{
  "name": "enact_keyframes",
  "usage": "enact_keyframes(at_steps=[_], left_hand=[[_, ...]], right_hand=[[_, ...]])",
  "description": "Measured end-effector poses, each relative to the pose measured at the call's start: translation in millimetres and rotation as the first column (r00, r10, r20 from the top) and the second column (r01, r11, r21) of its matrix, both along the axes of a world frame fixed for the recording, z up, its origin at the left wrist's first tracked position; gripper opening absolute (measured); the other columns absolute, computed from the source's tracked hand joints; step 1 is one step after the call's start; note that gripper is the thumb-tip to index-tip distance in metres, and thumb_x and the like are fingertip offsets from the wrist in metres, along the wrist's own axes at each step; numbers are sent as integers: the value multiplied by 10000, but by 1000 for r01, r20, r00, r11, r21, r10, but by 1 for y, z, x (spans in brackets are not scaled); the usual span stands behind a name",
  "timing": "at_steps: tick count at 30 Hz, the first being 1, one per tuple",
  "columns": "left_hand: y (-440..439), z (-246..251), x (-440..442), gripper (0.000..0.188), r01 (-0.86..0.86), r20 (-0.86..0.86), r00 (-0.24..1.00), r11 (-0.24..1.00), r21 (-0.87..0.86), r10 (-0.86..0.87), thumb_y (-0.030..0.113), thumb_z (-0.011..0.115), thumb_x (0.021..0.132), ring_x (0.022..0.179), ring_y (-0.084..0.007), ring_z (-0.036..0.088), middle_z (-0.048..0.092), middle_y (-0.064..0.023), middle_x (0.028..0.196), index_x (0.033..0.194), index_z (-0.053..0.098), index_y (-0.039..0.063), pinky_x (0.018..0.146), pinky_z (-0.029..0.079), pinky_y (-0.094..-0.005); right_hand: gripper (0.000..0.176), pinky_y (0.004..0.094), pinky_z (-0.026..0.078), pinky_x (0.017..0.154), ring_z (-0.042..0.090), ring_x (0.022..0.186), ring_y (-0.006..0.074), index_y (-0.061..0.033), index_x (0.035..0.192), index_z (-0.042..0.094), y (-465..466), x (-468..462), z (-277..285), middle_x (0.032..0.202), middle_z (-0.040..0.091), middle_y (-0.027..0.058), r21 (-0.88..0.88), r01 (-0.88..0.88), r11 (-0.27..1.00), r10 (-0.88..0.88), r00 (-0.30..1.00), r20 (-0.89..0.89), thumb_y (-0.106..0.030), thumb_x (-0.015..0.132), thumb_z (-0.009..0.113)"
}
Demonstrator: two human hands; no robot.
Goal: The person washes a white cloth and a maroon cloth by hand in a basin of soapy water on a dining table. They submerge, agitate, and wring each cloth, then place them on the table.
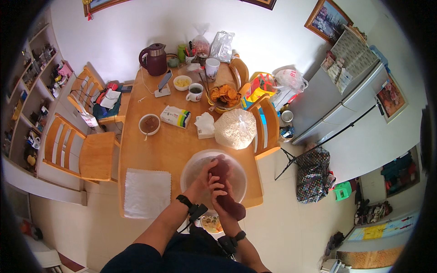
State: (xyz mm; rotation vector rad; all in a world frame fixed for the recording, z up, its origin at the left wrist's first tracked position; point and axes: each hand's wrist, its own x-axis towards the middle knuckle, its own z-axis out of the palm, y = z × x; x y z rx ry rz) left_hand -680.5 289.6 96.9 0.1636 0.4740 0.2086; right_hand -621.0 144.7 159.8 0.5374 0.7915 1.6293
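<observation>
Both hands grip a long, dark reddish-brown lump of what looks like dough [223, 170], held at a slant over a large pale basin [184, 181] near the table's front edge. My left hand [209, 177] is around its upper part. Lower down, my right hand [222, 196] supports it, and the lump's rounded lower end hangs past the wrist. Some fingers are hidden behind the lump. Behind the basin sits a clear plastic bag full of pale grains or flakes [235, 129]. A white cloth [147, 194] with a scalloped edge lies flat to the left of the basin.
On the wooden table [170, 146] stand a bowl of brown liquid [149, 124], a tissue pack [175, 116], a mug [195, 92], a basket of orange slices [223, 97] and a dark red thermos jug [155, 59]. Wooden chairs flank it. A tripod [288, 155] stands at the right.
</observation>
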Motion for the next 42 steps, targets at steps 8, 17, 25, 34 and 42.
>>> enact_keyframes(at_steps=[8,17,25,34,42], left_hand=[[28,-50,40,177,362,-221,932,758,543,-287,127,609,882,645,-130,569,587,-47,766,1031,587,35,582,489,-248],[15,-73,64,151,540,-545,838,210,815,-37,20,504,779,579,-191,607,628,-91,715,797,654,37,530,476,-341],[11,-82,67,161,617,-533,786,-428,660,312,166,560,802,759,-341,649,676,-174,903,907,653,87,688,509,-427],[27,10,-12,411,-41,221,970,823,566,-104,249,402,986,1184,-176,516,447,-87,1412,1372,458,121,833,534,-396],[23,-16,40,425,-282,687,707,958,59,166,421,420,989,929,-159,545,557,-50,1069,1277,522,125,715,506,-272]], right_hand=[[229,248,482,609,521,781,140,-43,1134,477,21,29,-73,922,512,57,-87,-121,989,147,881,450,-98,923,546],[139,239,439,573,508,723,123,-56,1010,536,23,18,-129,834,512,27,-184,38,982,170,241,955,-81,880,579],[174,251,441,563,505,691,143,-66,1064,525,26,26,-127,828,535,49,-287,54,956,291,-90,952,-146,913,554],[325,243,465,576,498,752,144,-3,1188,418,25,25,2,997,486,91,172,-272,947,223,940,260,-233,978,510],[274,232,447,561,479,716,124,-9,1157,431,29,20,2,932,460,59,153,-30,988,20,997,71,-191,967,510]])
